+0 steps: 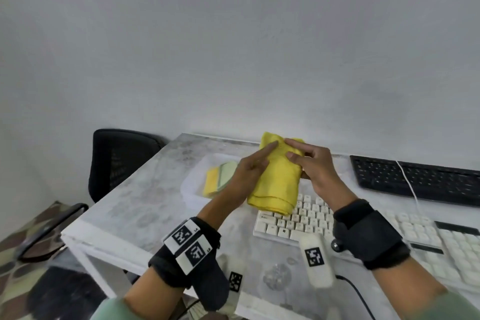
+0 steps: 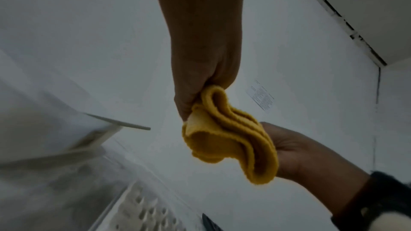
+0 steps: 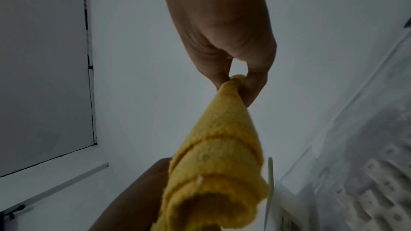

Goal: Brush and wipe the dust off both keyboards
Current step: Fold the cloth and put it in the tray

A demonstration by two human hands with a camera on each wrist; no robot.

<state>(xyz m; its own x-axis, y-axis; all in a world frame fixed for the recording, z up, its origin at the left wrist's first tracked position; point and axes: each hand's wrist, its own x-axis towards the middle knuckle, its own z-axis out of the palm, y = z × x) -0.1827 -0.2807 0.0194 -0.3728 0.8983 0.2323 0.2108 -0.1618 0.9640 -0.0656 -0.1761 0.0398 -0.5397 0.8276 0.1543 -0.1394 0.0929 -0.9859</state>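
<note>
- Both hands hold a folded yellow cloth (image 1: 279, 176) up off the worktop (image 1: 145, 205): left hand (image 1: 249, 171) pinching one side, right hand (image 1: 315, 163) the other.
- Below the grip, a white keyboard (image 1: 306, 221); right of it, a black keyboard (image 1: 420, 179).
- Left of the grip, a clear tray (image 1: 192, 184) holds folded cloths (image 1: 218, 179).

The yellow cloth (image 1: 279, 179) looks soft and fuzzy. The desk (image 1: 145, 189) looks like smooth grey-white marble. The white keyboard (image 1: 298, 221) and black keyboard (image 1: 420, 179) look like plastic, not shiny.
</note>
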